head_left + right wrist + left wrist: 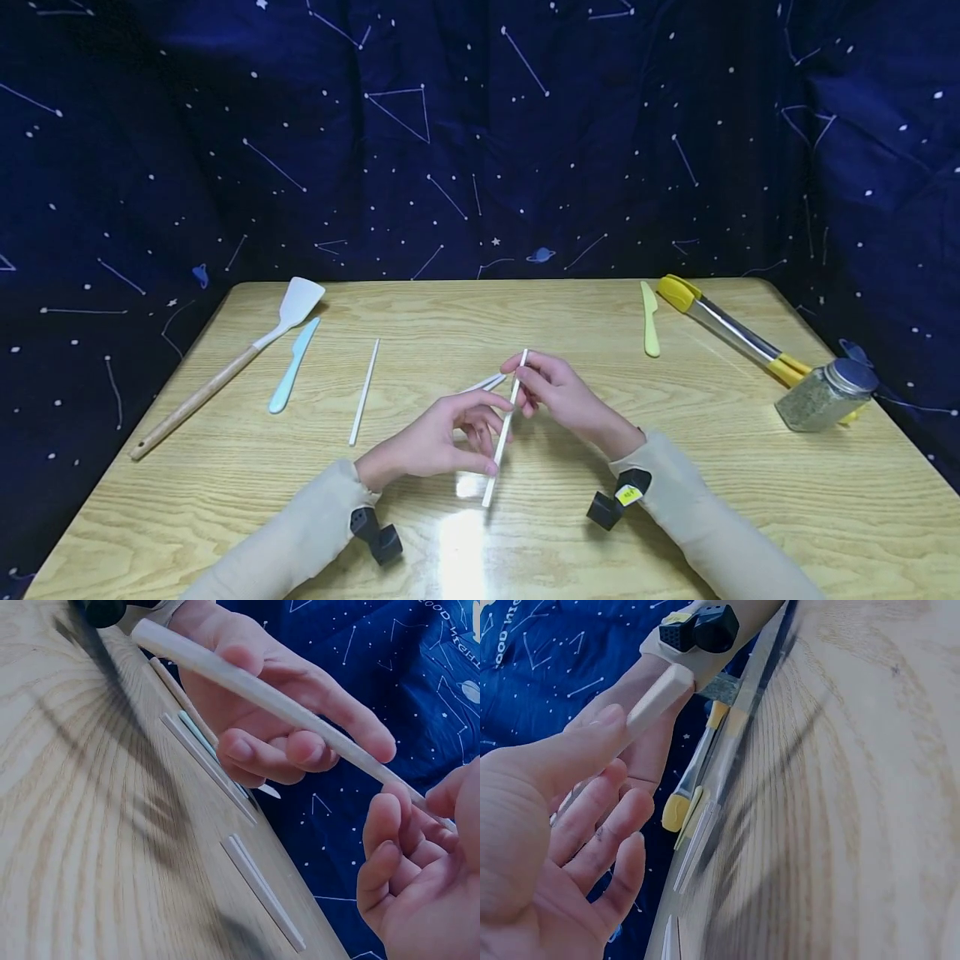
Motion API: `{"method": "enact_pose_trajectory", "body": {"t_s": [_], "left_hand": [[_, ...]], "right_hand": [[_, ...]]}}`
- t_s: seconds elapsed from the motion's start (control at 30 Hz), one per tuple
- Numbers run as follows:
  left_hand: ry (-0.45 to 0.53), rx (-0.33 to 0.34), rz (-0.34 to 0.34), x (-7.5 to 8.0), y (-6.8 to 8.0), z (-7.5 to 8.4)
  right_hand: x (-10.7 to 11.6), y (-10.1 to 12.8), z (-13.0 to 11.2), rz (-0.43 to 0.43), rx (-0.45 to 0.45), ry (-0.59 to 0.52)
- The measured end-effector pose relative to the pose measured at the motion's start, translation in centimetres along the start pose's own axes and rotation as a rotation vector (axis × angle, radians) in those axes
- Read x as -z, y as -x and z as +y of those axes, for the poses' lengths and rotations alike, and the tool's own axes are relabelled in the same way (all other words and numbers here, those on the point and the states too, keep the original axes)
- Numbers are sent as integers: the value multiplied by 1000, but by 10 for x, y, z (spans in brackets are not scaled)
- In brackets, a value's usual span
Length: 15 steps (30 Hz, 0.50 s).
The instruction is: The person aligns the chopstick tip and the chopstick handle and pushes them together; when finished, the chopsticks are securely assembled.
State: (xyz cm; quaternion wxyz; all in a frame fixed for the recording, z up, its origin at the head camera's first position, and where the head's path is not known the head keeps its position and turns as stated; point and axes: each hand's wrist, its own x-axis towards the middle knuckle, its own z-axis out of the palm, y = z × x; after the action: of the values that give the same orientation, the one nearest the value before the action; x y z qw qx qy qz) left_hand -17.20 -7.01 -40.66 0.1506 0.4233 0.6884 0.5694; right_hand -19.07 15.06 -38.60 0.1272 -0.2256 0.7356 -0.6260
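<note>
Between my two hands a white chopstick (502, 437) is held slantwise above the table, its thicker end toward me. My left hand (438, 437) grips the thicker half, thumb on one side and fingers on the other. Near the thin far end, my right hand (562, 398) pinches it between thumb and fingertips, as the right wrist view also shows. Just behind the hands, a pair of white chopsticks (262, 892) lies side by side on the table, partly hidden in the head view. Another single chopstick (364, 392) rests left of my left hand.
On the left lie a white spatula (300, 300) with a wooden handle and a light blue knife (293, 367). Over to the right are a yellow-green knife (650, 321), yellow-tipped tongs (731, 327) and a glass jar (817, 402) of dried herbs near the edge.
</note>
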Motion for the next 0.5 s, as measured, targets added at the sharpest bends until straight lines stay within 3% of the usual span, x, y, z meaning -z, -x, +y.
{"method": "enact_pose_trajectory", "body": {"t_s": [0.33,0.5], "left_hand": [[-83,29,56,3,0,-2],[-149,54,105,8,-1,-6]], "right_hand": [[8,-1,-1,-49,25,39],[27,-2,2,-14,-35,91]]}}
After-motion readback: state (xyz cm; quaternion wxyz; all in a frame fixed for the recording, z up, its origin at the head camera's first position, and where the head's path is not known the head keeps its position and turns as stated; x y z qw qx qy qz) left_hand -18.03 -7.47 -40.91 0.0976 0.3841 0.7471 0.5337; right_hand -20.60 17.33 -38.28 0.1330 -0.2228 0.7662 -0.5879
